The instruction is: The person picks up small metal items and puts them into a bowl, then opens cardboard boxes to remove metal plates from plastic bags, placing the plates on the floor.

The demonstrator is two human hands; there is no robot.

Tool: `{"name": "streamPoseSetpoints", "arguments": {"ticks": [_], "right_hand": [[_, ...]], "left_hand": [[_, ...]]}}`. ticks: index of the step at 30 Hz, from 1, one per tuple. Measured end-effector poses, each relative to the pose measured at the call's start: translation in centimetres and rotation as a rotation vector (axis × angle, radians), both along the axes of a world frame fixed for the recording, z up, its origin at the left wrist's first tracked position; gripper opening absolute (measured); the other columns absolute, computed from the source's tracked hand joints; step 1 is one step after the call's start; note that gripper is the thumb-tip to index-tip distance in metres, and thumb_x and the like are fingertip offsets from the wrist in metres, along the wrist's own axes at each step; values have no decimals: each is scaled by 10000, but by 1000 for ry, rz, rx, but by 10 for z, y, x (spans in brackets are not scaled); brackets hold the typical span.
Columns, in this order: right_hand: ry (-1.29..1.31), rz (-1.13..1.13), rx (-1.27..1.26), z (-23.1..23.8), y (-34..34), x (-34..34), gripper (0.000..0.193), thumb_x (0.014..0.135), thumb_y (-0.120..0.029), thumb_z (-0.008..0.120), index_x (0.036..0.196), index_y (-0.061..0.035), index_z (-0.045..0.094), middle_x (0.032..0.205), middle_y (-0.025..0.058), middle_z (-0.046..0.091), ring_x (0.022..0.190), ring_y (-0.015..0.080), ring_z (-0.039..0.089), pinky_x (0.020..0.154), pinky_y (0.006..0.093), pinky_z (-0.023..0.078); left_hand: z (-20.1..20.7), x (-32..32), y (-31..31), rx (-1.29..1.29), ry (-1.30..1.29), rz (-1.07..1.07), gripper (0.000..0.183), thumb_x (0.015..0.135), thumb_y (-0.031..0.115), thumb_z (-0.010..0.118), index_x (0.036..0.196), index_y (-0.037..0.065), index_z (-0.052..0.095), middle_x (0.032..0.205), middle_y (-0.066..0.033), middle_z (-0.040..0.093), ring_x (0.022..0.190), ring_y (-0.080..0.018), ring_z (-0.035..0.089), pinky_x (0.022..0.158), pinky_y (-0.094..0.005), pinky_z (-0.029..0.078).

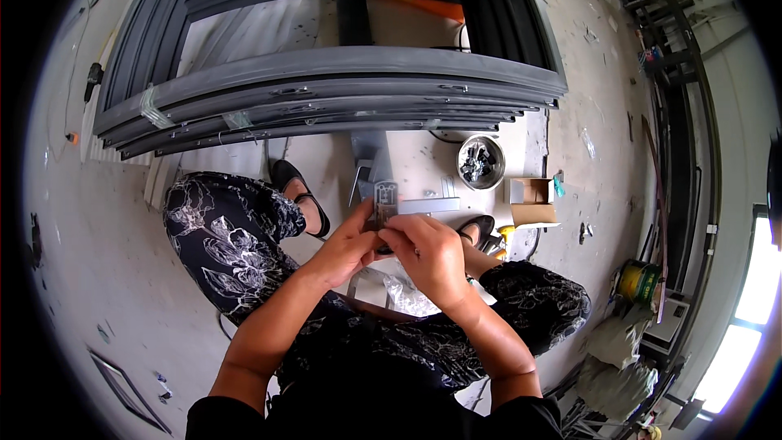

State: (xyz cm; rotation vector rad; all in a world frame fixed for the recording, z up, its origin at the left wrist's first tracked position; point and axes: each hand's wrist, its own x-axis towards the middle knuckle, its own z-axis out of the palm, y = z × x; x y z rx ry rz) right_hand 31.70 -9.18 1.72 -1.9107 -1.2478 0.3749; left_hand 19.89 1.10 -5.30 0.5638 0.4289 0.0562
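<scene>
In front of my lap, my left hand is closed around a small grey metal fitting. The fitting is rectangular, with a rounded upper end that points away from me. My right hand is bent in at the fitting's near end, its thumb and fingers pinched together close to the left fingertips. Whatever sits between the right fingers is hidden or too small to name. Beyond the hands, a dark grey bar runs toward the frames. A light metal strip lies just right of the fitting.
Stacked dark grey frames stand across the far side. A round metal bowl holds small black and silver parts. Near it are an open cardboard box and a yellow-handled tool. Clear plastic lies between my legs. A drill is far left.
</scene>
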Motion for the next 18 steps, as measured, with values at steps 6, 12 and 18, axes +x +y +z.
{"name": "streamPoseSetpoints", "arguments": {"ticks": [6,12,18], "right_hand": [[366,-42,-13,-38,-6,14,148,856,-140,687,865,-9,617,751,120,655,609,259,637,551,340,489],[298,-786,-188,-250,-62,104,201,876,-189,596,863,3,657,706,179,657,641,287,651,624,390,516],[38,-854,-714,-381,-122,149,211,797,-193,635,936,-39,672,928,208,666,885,392,633,814,468,501]], "left_hand": [[-4,7,2,65,149,14,469,894,59,458,1359,106,415,1228,-64,547,1078,-208,592,902,-417,535],[-20,21,0,104,251,142,429,925,61,379,1354,61,358,1160,-278,592,1082,-389,610,954,-487,500],[-34,31,1,154,382,100,453,905,22,357,1356,51,335,1171,-297,571,1093,-397,601,945,-479,513]]}}
